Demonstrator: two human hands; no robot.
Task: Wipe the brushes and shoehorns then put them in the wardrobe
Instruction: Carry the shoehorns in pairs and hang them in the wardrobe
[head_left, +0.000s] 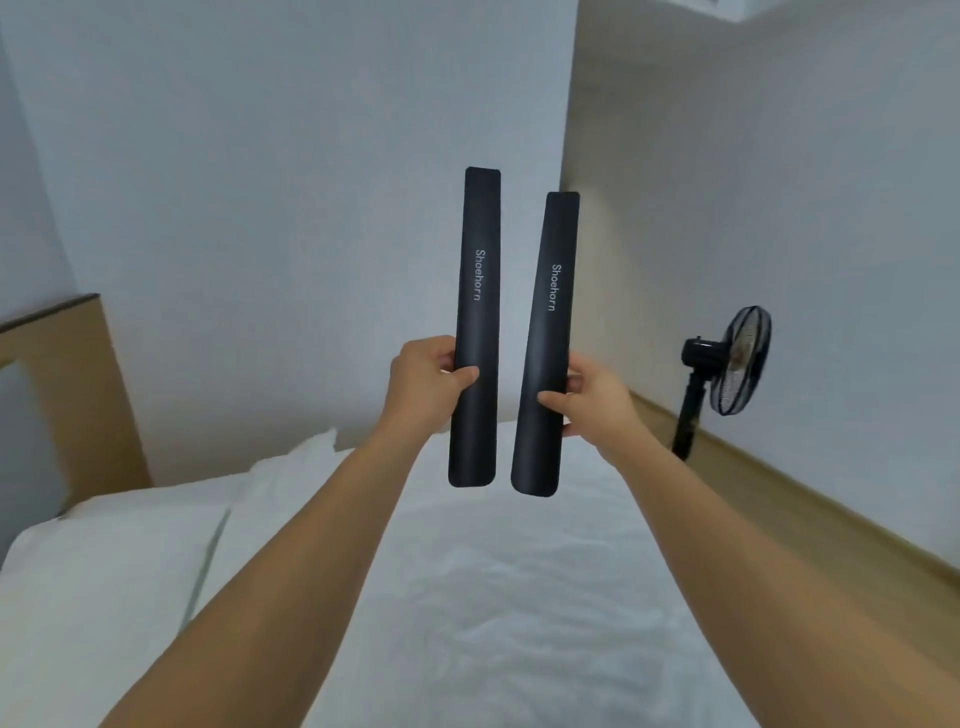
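- Currently both hands are up over the bed (519, 597), one shoehorn each.
- Left hand (428, 384) pinches left shoehorn (478, 291); right hand (592, 400) pinches right shoehorn (550, 312), both near-upright, side by side, apart.
- No cloth, brushes or wardrobe in view.
- Can't tell if wiped; stowing looks still to do.

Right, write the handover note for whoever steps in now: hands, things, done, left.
Left hand grips the left shoehorn low on its length; right hand grips the right shoehorn the same way. Both are held upright, side by side and apart, above the bed. A fan stands to the right.
Done: cannot tell whether these are wiped; no cloth in view.
Left: wipe if needed, carry both to the wardrobe, which is out of view. Brushes are not in view either.
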